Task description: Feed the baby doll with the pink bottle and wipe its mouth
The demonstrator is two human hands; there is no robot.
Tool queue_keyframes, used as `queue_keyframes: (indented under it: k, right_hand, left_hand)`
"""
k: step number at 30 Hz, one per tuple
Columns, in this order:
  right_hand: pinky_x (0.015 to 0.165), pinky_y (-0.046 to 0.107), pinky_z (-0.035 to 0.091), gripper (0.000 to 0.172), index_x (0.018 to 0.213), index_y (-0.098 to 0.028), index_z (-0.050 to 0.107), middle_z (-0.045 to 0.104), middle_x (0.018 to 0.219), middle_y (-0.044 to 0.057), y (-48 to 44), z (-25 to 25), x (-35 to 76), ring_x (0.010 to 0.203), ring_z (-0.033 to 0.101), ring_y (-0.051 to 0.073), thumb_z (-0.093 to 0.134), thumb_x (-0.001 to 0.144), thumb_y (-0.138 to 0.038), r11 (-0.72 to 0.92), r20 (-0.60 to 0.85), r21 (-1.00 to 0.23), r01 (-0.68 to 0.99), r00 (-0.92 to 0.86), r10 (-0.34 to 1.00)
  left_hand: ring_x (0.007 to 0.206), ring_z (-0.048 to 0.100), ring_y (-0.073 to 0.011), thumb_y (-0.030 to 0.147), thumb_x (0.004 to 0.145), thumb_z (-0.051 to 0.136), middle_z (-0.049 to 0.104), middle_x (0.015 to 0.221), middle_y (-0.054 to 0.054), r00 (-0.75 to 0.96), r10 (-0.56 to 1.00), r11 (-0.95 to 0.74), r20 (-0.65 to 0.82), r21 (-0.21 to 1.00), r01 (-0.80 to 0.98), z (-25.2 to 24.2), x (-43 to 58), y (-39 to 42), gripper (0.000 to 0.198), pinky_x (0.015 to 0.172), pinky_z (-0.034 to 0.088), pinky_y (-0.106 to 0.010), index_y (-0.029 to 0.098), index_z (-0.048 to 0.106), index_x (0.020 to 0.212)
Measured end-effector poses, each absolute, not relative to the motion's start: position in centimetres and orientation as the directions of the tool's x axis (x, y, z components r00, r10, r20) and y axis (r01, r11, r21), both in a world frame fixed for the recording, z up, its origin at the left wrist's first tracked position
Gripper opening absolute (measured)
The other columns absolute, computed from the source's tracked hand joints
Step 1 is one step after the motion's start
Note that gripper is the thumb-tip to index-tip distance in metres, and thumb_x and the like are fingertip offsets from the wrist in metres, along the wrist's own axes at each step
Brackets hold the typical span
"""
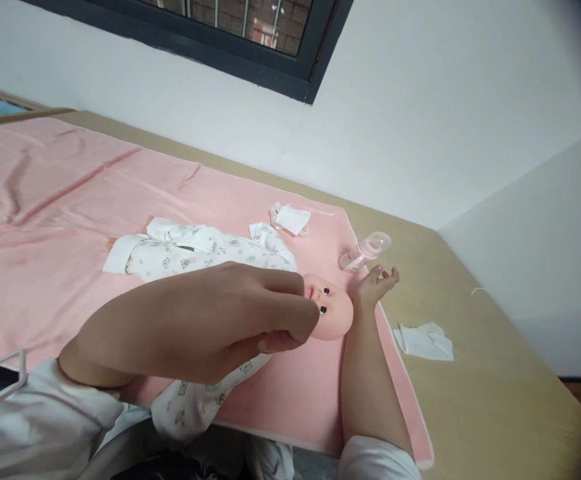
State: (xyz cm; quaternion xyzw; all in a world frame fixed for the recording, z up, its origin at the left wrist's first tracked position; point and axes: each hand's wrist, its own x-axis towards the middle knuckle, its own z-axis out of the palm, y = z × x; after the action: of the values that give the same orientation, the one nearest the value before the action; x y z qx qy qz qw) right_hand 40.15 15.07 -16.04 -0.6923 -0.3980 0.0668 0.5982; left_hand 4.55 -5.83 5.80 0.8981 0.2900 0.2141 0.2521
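Bald plastic doll in white printed suit (225, 245), lying left-to-right on pink cloth (295, 400), head rightmost; left hand (250, 307) curled before its face, contents, if any, hidden; right hand (374, 288) loosely spread, empty, beyond the crown.

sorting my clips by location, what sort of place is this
Probably a baby-care practice room: a doll lies on a pink blanket, with a baby bottle close by.

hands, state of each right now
Left hand: curled closed; whether it holds anything is hidden.
Right hand: open, fingers loosely bent, nothing visibly held, near the clear, dome-capped bottle.
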Motion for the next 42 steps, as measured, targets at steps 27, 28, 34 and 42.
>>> queue_keyframes:
  k: [27, 28, 34, 42]
  right_hand:
    - [0.103, 0.045, 0.036, 0.075, 0.134, -0.004, 0.030, 0.038, 0.129, 0.025, 15.1, -16.0, 40.1, 0.121, 0.046, 0.029, 0.039, 0.083, -0.059, 0.056, 0.400, -0.887, 0.459, 0.700, 0.592]
    - [0.103, 0.045, 0.036, 0.075, 0.134, -0.005, 0.030, 0.039, 0.129, 0.024, 15.1, -16.1, 40.2, 0.120, 0.047, 0.028, 0.040, 0.083, -0.059, 0.056, 0.397, -0.889, 0.455, 0.703, 0.590]
    - [0.102, 0.047, 0.037, 0.067, 0.128, -0.010, 0.038, 0.043, 0.126, 0.021, 15.0, -15.7, 40.1, 0.119, 0.047, 0.028, 0.038, 0.083, -0.060, 0.069, 0.426, -0.874, 0.481, 0.690, 0.586]
    - [0.101, 0.043, 0.040, 0.065, 0.135, -0.014, 0.035, 0.037, 0.138, 0.020, 14.3, -11.1, 38.0, 0.119, 0.048, 0.023, 0.033, 0.087, -0.059, 0.297, 0.619, -0.756, 0.584, 0.487, 0.616]
  left_hand:
    - [0.066, 0.045, -0.0073, -0.002, 0.082, 0.044, 0.051, 0.082, 0.004, 0.750, 0.622, -0.696, 0.228, 0.600, 0.395, 5.5, 4.5, -5.8, 0.021, 0.057, 0.031, -0.020, 0.019, 0.044, 0.076]
    - [0.067, 0.045, -0.0074, -0.001, 0.082, 0.044, 0.051, 0.082, 0.004, 0.747, 0.626, -0.691, 0.221, 0.602, 0.401, 5.5, 4.5, -5.8, 0.021, 0.057, 0.031, -0.020, 0.019, 0.044, 0.076]
    - [0.068, 0.047, -0.0076, 0.000, 0.083, 0.044, 0.052, 0.082, 0.004, 0.752, 0.625, -0.690, 0.207, 0.596, 0.410, 5.5, 4.6, -5.7, 0.020, 0.058, 0.032, -0.020, 0.019, 0.045, 0.076]
    - [0.077, 0.057, -0.0102, -0.001, 0.081, 0.048, 0.063, 0.088, 0.005, 0.809, 0.552, -0.725, 0.199, 0.595, 0.348, 4.9, 5.0, -5.2, 0.027, 0.067, 0.037, -0.020, 0.023, 0.056, 0.091]
